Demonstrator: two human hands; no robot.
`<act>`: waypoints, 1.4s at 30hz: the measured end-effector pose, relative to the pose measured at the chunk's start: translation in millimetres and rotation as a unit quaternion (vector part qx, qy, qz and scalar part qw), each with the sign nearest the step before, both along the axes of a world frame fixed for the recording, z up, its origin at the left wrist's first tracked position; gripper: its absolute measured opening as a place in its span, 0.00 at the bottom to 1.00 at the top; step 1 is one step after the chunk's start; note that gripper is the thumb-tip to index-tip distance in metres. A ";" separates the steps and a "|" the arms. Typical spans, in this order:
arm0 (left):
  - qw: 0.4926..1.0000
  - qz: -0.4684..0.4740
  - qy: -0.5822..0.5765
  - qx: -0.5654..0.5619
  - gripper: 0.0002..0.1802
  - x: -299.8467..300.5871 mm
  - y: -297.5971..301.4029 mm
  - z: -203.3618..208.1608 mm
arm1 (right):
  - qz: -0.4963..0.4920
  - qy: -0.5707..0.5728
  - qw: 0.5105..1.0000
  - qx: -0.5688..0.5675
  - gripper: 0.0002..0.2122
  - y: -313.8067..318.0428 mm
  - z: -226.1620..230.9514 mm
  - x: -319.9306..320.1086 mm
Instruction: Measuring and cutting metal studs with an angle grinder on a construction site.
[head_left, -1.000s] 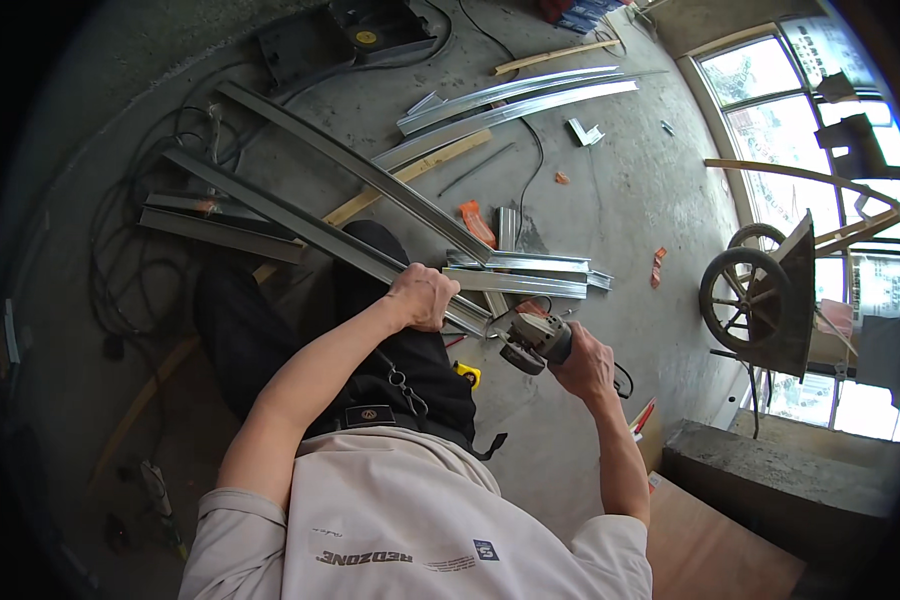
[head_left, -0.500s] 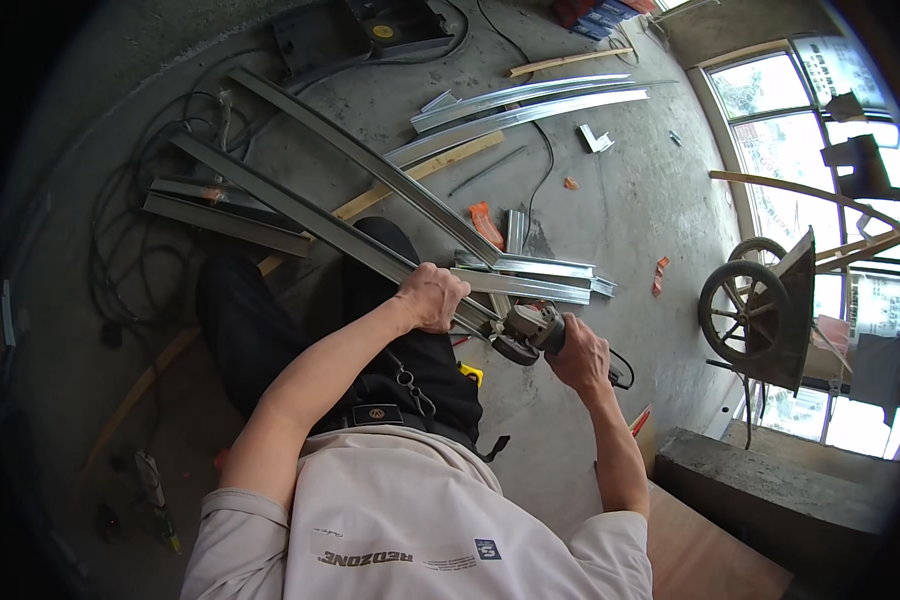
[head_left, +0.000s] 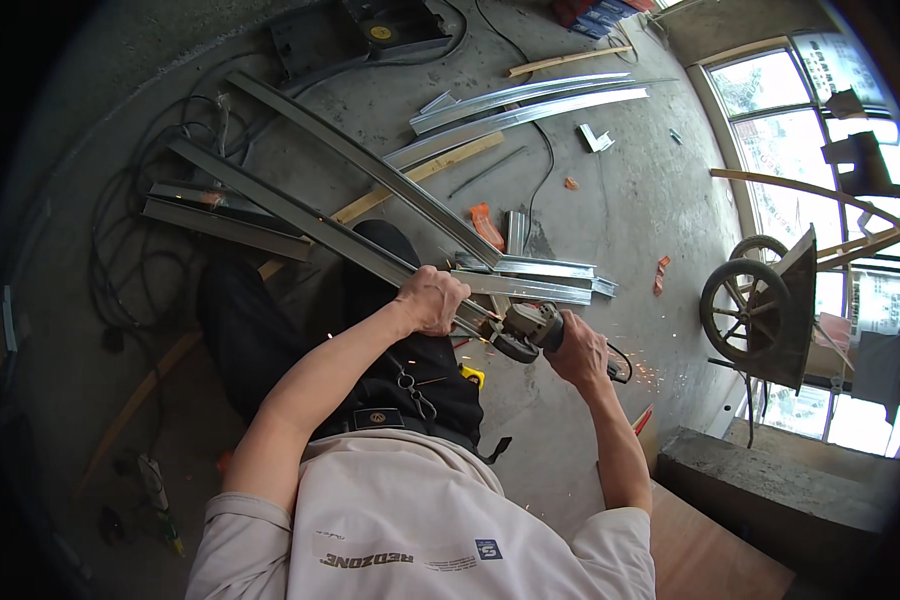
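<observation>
My left hand [head_left: 433, 300] is closed around a long grey metal channel [head_left: 310, 220], which slants from the far left to my lap. In my right hand [head_left: 578, 350] is an angle grinder [head_left: 530, 326], its disc at the channel's near end, just right of my left hand. Orange sparks [head_left: 638, 368] spray to the right of the grinder, and a few fly near my left arm. Where exactly the disc meets the metal is partly hidden by the tool. Beyond my hands lie a second long channel [head_left: 360, 160] and short cut channel pieces [head_left: 545, 280].
More silver channels [head_left: 530, 105] and wooden strips [head_left: 420, 170] lie on the concrete floor [head_left: 630, 220]. Black cable [head_left: 120, 270] coils at the left near an open black case [head_left: 360, 40]. A wheelbarrow [head_left: 760, 310] stands at right, by the windows. A yellow tool [head_left: 472, 376] is beside my leg.
Sparks now fly from the grinder, where none showed before. Both hands stay in nearly the same place, with the channel and grinder barely shifted.
</observation>
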State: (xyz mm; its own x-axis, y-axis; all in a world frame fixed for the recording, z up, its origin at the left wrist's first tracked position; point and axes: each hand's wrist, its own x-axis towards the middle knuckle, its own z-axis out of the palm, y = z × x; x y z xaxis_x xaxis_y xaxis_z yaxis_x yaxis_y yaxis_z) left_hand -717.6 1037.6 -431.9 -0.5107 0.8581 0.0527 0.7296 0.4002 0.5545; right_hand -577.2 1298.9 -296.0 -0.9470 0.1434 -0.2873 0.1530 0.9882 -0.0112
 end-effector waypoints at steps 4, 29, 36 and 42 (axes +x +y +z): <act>1.000 0.006 0.008 0.006 0.13 -0.5 0.4 -3.0 | 0.002 0.007 1.000 0.003 0.27 0.7 -1.8 -2.1; 1.000 0.011 0.018 0.019 0.14 1.7 -1.6 -1.6 | 0.011 -0.011 1.000 0.013 0.25 13.3 -18.7 -12.2; 0.998 -0.005 0.054 0.039 0.19 -1.4 -10.0 -2.4 | 0.007 -0.018 0.999 0.041 0.24 24.0 -16.9 -1.7; 0.983 -0.043 0.144 0.100 0.21 -18.8 -9.8 17.1 | -0.027 -0.005 0.999 0.020 0.24 17.8 18.6 22.2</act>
State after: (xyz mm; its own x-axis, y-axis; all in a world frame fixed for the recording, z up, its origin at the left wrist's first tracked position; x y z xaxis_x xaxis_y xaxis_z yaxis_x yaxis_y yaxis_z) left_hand -736.4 1027.8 -414.8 -0.3750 0.8552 0.3578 0.8948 0.2332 0.3806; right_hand -555.0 1316.6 -277.4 -0.9346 0.2053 -0.2906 0.2055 0.9782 0.0299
